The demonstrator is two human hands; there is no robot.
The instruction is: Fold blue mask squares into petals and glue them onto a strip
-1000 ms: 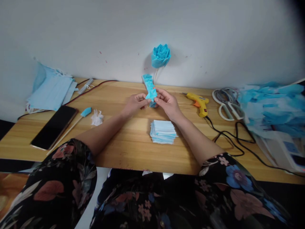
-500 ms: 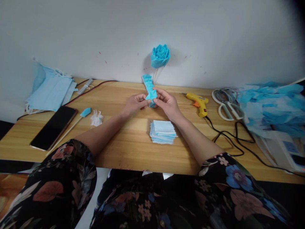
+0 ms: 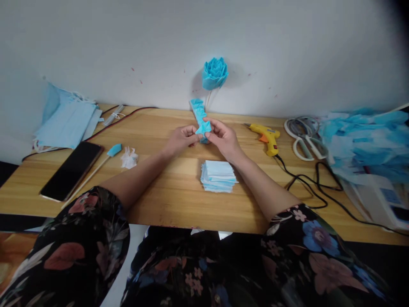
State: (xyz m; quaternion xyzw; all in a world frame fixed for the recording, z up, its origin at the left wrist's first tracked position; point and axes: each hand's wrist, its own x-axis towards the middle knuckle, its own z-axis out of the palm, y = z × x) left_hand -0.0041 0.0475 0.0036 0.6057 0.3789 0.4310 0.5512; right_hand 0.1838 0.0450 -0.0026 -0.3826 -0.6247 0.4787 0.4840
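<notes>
Both hands meet over the middle of the table around a small folded piece of blue mask fabric (image 3: 203,128). My left hand (image 3: 183,140) pinches its lower left edge with thumb and fingers. On the other side, my right hand (image 3: 223,135) grips it with the thumb in front and fingers behind. Beyond the hands lies a row of folded blue petals (image 3: 198,108). A blue fabric flower (image 3: 215,73) on a thin stick leans at the wall. Nearer to me sits a stack of cut pale blue fabric squares (image 3: 219,175).
At left are a pile of face masks (image 3: 65,121), a phone (image 3: 72,170), a stick with a blue bud (image 3: 114,149) and white scraps (image 3: 129,158). At right lie a yellow glue gun (image 3: 268,138), its black cord, scissors (image 3: 308,147) and blue fabric scraps (image 3: 367,136).
Hardly anything differs. Both hands keep their hold on the blue piece, with slight finger movement; the whole view has shifted a little.
</notes>
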